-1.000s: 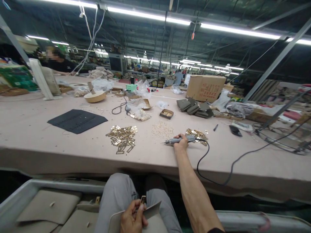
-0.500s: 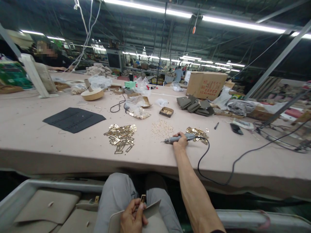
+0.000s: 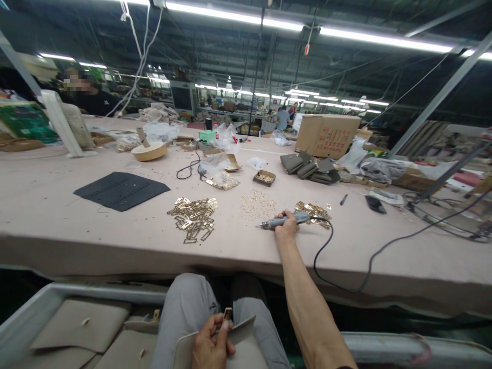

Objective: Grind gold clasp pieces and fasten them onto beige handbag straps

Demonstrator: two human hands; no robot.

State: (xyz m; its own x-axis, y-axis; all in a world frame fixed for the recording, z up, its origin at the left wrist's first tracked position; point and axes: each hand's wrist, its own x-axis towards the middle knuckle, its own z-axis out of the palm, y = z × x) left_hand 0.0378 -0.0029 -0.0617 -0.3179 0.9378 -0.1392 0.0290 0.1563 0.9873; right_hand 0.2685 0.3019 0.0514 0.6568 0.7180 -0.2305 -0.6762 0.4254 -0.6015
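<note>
My right hand [image 3: 287, 226] is wrapped round a grey corded electric screwdriver [image 3: 277, 222]. Its bit points left, low over the tabletop, beside scattered tiny gold screws [image 3: 258, 204]. Down at my lap, my left hand [image 3: 212, 342] pinches a gold metal plate [image 3: 227, 313] at the edge of a grey-beige leather bag piece [image 3: 244, 330], which rests across my thighs. Left of the screws lies a pile of gold rectangular frames [image 3: 192, 218]. Another heap of gold plates [image 3: 313, 212] sits just behind the screwdriver's cord end.
Beige bag pieces [image 3: 82, 323] fill a bin at my left. Behind the screws stand a small box of screws [image 3: 264, 177] and stacked grey pouches [image 3: 307, 166]. A black sheet [image 3: 123, 190] lies left. The screwdriver's cord [image 3: 371, 266] loops to the right. A person [image 3: 92, 97] sits far left.
The whole view has shifted slightly to the right. Both hands keep the same holds, and the screwdriver stays by the screws.
</note>
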